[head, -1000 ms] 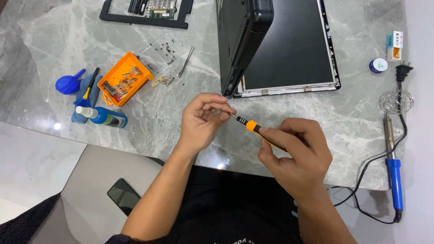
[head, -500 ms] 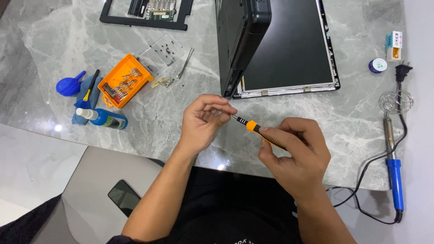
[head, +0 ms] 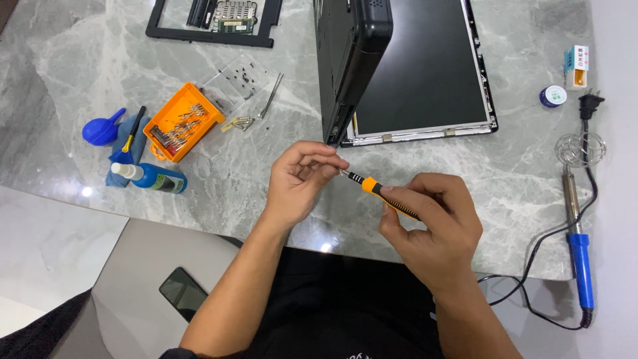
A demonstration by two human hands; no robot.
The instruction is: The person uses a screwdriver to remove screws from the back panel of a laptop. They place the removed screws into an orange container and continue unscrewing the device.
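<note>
Screwdriver (head: 380, 195), orange and black, gripped in right hand (head: 432, 229) above the marble table (head: 505, 179); left hand (head: 299, 179) pinches its tip, apparently seating a bit, beside the opened laptop (head: 399, 66).

Both forearms are bare to the elbow; no sleeves, gloves, watch or rings are visible on the left hand (head: 300, 181) or right hand (head: 428, 223). The torso wears a black garment (head: 339, 312) with small pale lettering at the lower frame edge.
</note>
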